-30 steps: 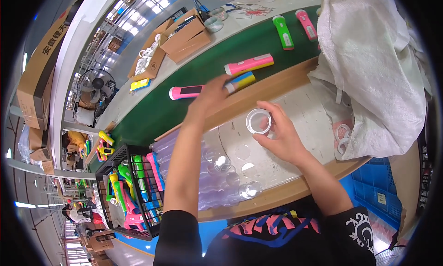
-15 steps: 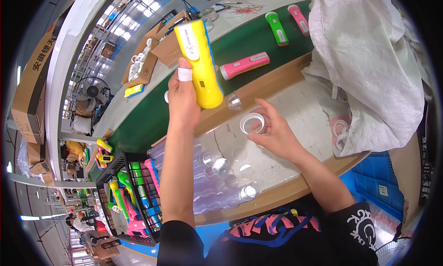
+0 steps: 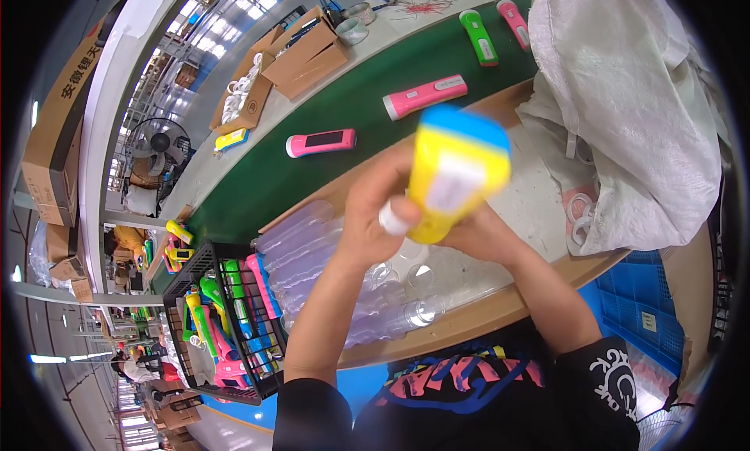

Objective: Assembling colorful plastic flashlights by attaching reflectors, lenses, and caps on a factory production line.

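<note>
My left hand, with white tape round its thumb, grips a yellow flashlight with a blue end. The flashlight is tilted, its blue end up and toward the far right, and smeared by motion. At its lower end is my right hand, its fingers mostly hidden behind the flashlight. Whether a white ring is still in those fingers is hidden. Below the hands, clear plastic cups lie on the pale tray surface. Beside them are rows of stacked clear cups.
Pink flashlights and a green one lie on the green belt. A black basket at left holds several colourful flashlights. A white woven sack with white rings stands at right. Cardboard boxes stand beyond the belt.
My left hand has brought the flashlight down and right, turning it over. My right hand, which held a white ring, now meets it. A pink flashlight behind my left hand has come into view.
</note>
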Available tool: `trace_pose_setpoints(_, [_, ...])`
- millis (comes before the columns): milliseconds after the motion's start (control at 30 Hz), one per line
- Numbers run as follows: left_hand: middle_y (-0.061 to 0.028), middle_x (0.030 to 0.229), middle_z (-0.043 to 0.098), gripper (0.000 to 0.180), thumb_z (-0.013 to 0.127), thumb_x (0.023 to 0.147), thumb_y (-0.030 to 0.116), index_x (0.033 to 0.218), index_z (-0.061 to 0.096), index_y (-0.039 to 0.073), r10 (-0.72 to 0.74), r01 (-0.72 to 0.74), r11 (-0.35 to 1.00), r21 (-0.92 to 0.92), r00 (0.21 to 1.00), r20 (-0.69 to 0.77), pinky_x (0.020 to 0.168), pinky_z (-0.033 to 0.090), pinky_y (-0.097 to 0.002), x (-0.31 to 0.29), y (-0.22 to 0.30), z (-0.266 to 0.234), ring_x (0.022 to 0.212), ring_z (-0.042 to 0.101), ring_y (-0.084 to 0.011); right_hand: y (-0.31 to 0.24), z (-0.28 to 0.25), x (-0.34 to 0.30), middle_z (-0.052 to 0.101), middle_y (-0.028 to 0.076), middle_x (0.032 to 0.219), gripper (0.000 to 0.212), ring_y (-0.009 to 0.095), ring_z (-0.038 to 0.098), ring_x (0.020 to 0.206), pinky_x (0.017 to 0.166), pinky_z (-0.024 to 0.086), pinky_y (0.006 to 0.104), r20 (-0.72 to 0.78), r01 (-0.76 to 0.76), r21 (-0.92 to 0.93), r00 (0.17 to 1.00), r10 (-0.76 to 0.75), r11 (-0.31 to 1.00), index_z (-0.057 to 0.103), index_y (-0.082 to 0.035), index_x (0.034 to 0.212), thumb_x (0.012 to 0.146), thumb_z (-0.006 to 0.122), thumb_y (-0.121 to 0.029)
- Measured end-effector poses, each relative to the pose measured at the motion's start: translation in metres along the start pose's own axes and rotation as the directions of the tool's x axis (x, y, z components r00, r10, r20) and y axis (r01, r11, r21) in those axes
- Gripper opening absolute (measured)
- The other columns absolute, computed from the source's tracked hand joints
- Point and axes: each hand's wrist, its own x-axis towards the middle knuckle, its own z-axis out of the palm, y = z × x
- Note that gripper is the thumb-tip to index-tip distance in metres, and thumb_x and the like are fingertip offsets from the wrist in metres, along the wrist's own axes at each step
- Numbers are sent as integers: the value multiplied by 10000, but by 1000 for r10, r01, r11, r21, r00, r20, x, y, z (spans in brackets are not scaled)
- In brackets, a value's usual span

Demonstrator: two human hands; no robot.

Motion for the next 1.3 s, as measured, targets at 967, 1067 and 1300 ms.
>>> trace_pose_setpoints(967, [-125,1232,520,622,745,752,307,1246,442,78,-456,299,862,-409,809,-370,874,499,-467,-109,0,3,1100,543,-310,-22,7,-12,484,89,1034,462,173,508,923,805,430,279,-74,425,-126,897,-436,896,428,-44,1202,809,647,-152])
trace_pose_setpoints(1067, [-219,1221,513,855,814,634,379,1284,404,6,-522,394,655,-645,853,-10,724,562,-461,-131,25,-35,997,592,-365,-29,8,-14,493,98,1007,426,186,516,889,774,431,290,22,437,-169,898,-439,884,465,-45,1154,783,648,-143])
trace_pose_setpoints(1300, [-195,965,608,583,699,713,171,1203,435,-4,-784,755,434,-492,585,205,427,478,-258,-126,70,-43,595,616,-183,-55,30,-24,534,167,1031,390,290,524,904,782,427,366,307,682,-446,725,-617,579,527,-35,1069,711,641,-138])
